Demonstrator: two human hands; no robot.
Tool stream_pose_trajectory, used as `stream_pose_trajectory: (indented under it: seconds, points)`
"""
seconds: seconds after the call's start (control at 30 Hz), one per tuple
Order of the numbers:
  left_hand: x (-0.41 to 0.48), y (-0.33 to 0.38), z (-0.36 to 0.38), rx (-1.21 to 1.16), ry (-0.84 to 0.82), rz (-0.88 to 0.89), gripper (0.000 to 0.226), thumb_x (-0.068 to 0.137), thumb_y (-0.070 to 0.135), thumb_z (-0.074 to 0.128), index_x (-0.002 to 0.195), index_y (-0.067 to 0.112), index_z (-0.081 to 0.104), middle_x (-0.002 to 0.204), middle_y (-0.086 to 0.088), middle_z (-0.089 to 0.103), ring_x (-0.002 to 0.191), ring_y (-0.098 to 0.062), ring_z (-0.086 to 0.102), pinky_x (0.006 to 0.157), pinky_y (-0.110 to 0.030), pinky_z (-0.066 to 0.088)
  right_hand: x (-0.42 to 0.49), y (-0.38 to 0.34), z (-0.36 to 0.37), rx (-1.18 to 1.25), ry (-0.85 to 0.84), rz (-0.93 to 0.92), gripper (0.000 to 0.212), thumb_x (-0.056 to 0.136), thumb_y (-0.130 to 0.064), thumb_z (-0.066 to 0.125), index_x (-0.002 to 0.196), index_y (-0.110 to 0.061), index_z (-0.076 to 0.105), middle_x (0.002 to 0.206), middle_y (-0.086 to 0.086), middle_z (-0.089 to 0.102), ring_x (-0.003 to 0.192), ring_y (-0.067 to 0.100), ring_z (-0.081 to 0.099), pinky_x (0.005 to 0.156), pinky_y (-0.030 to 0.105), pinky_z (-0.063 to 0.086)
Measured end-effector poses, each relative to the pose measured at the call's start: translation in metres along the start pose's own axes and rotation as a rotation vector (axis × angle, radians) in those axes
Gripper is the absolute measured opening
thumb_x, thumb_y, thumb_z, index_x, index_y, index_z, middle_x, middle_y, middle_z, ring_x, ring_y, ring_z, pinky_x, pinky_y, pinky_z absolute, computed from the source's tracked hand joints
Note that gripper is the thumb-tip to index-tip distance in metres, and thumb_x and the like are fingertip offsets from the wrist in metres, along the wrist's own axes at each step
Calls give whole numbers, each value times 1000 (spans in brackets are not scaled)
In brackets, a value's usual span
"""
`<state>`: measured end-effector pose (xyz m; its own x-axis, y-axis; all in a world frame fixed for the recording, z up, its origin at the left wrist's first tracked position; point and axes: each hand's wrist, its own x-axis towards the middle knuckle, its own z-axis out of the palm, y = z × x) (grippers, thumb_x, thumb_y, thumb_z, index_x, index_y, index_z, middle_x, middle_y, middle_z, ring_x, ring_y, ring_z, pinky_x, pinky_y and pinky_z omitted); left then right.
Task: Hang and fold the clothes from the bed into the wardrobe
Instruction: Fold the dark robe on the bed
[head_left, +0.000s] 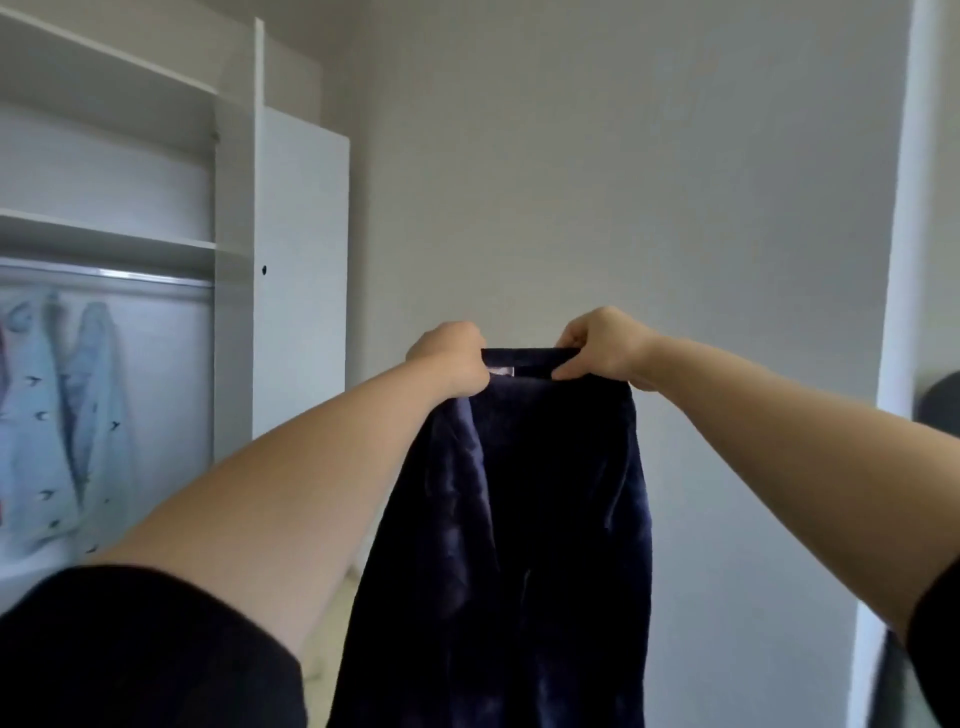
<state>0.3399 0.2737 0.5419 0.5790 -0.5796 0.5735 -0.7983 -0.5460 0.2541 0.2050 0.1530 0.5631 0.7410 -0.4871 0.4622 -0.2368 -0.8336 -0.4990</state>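
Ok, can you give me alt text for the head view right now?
Both hands, left hand and right hand, grip the top edge of a dark blue garment held up before a white wall. At left, an open wardrobe shows a pale patterned shirt hanging on its rail.

The dark garment (519, 519) runs off the bottom edge; the hanging shirts (62, 415) are blurred.

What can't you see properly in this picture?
- Head view: the dark blue garment runs off the bottom edge, so its full shape is unknown.
- Left hand and right hand cover its top corners.
- The light patterned clothes in the wardrobe are blurred and cut off by the left edge.
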Motion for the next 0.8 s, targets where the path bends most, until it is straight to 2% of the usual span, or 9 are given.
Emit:
stream_pose_trajectory:
  seconds: [0.13,0.27,0.4,0.43,0.53,0.57,0.63,0.7,0.8]
  points:
    - [-8,-19,12,223,20,-26,20,74,-6,46,63,11,47,65,-1,46,54,-17,42,45,-23,28,-7,19,14,-488,69,-59,20,80,4,49,88,-11,59,98,14,62,85,30,55,66,27,38]
    - [-5,-33,15,379,35,2,19,75,-6,47,71,12,50,76,-2,51,60,-18,44,51,-24,32,-7,35,21,-717,205,-4,21,81,0,49,99,-9,57,106,12,55,91,34,57,66,33,39]
    - [8,-51,6,438,446,122,34,75,-7,55,102,13,57,107,-9,50,94,-29,49,72,-35,35,-9,48,12,-711,566,-162,18,77,4,52,90,-8,48,97,16,51,76,37,55,52,33,28]
    - [6,-58,4,412,386,84,34,76,-5,54,105,14,57,109,-10,51,97,-29,50,77,-36,38,-11,55,11,-736,526,-137,17,79,3,51,93,-7,49,99,17,52,79,37,56,53,33,29]
    - [-1,-77,9,353,-272,-59,15,82,3,48,89,4,61,89,-15,58,71,-21,51,60,-27,43,-16,77,13,-725,241,116,9,80,-6,50,88,-9,50,98,15,60,82,33,59,62,31,40]
    - [-4,-81,11,351,-313,-91,19,81,5,48,92,3,63,91,-17,58,71,-20,50,57,-24,40,-17,80,14,-657,271,152,6,76,-7,50,82,-8,49,88,13,61,72,30,56,59,28,39]
    - [-3,-82,18,307,-39,-25,28,76,11,52,101,15,63,103,-8,57,90,-23,53,70,-28,40,-14,79,21,-520,395,152,4,69,-6,48,71,-9,47,70,9,54,57,24,45,49,25,31]
    - [-5,-74,29,104,135,10,18,75,15,53,92,19,61,98,-1,56,91,-23,53,70,-28,40,-11,75,29,-306,318,224,5,72,-6,48,67,-8,49,63,9,52,53,23,47,47,23,33]
    - [-10,-66,56,11,-186,-36,15,74,5,47,61,12,43,65,-1,46,59,-20,44,48,-23,29,-9,73,37,-40,158,338,14,76,-6,48,62,-5,49,56,9,48,46,22,47,41,21,37]
